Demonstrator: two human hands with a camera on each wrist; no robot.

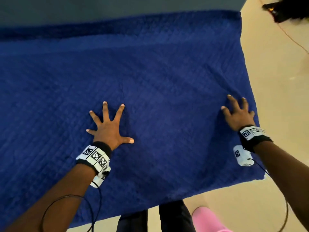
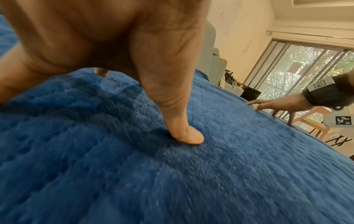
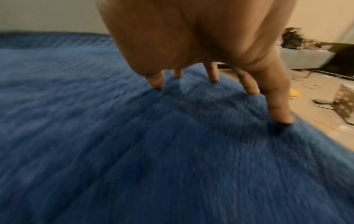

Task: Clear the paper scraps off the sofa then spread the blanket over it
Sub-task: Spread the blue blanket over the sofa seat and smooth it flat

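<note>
Smoothing stage: blue blanket [image 1: 150,77] spread flat over the sofa, no paper scraps visible. Left hand [image 1: 108,128] splayed flat mid-blanket, right hand [image 1: 238,114] fingers extended, pressing near the right edge; neither grasping. Next, probably: sweeping outward, flattening remaining wrinkles.

Deep blue plush blanket [image 1: 158,77] with a quilted diamond texture lies spread flat across the seat, nearly wrinkle-free. Its far part rises up the backrest as a darker band. Right edge and near edge hang just past the seat over the pale floor; the near right corner is visible. No paper scraps show on its surface.
</note>
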